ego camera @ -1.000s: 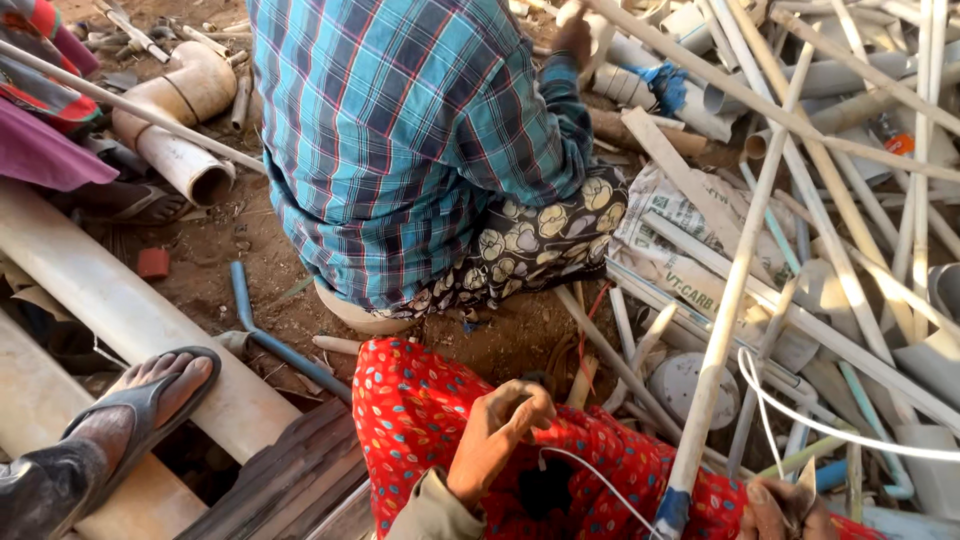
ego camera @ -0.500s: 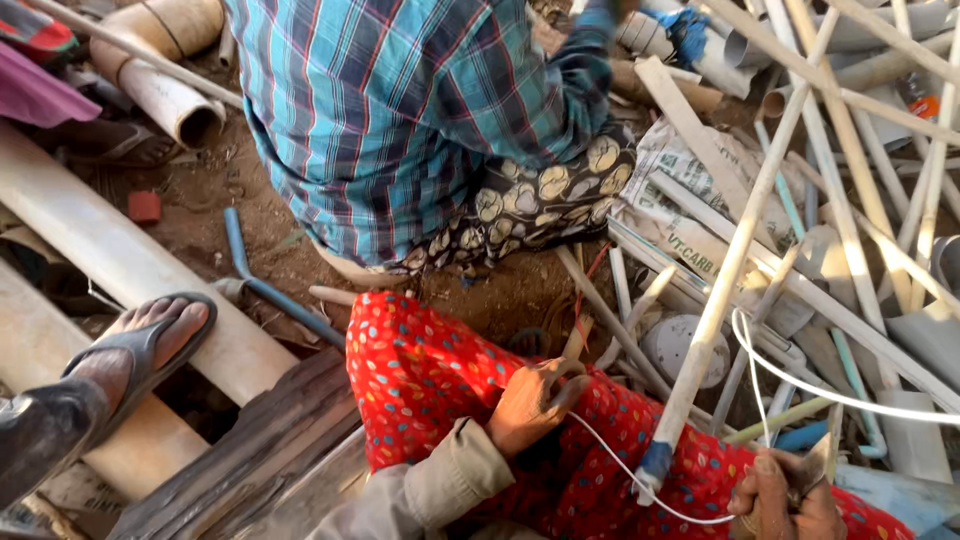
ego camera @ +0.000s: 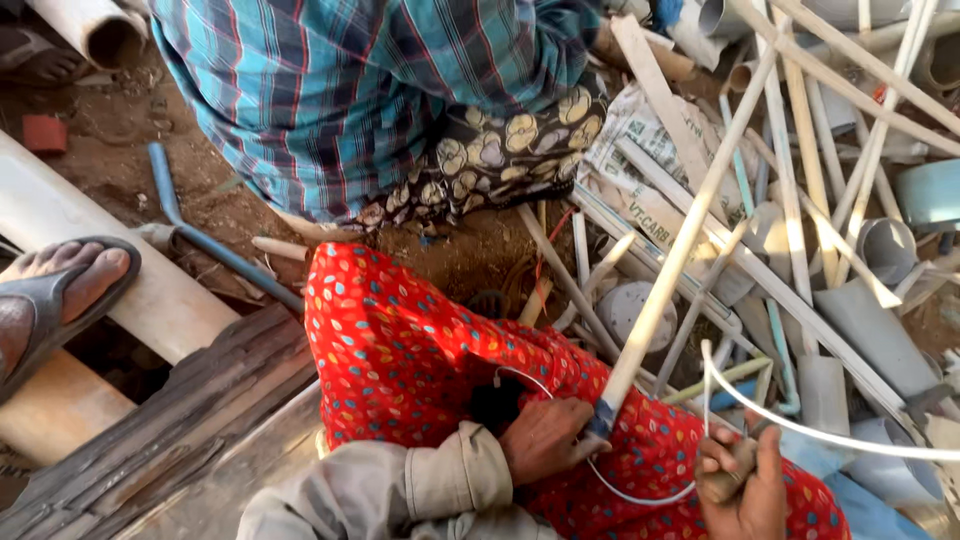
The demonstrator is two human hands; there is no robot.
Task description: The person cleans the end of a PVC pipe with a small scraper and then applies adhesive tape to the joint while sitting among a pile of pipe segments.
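Note:
I sit with red patterned cloth (ego camera: pixel 420 350) over my lap. My left hand (ego camera: pixel 545 440) rests on it in a grey sleeve, fingers closed on a thin white wire (ego camera: pixel 640 492), and touches the blue-taped lower end of a long thin white pipe (ego camera: pixel 670 270). That pipe slants up to the right over the scrap pile. The wire sags across to my right hand (ego camera: pixel 740 485), which is closed around it and a small brownish piece. From there the white line (ego camera: pixel 830 432) loops up, then sweeps off to the right edge.
Another person in a blue plaid shirt (ego camera: pixel 350 90) squats just ahead, back to me. Right of them lies a heap of grey and white pipes and strips (ego camera: pixel 840 250). At the left are a sandalled foot (ego camera: pixel 60 295), wooden planks (ego camera: pixel 170 420), a blue bent pipe (ego camera: pixel 200 235) and bare dirt.
The view has dropped and closed in on my lap. My left hand moved right to the pipe's taped end. My right hand has come further into view with the wire.

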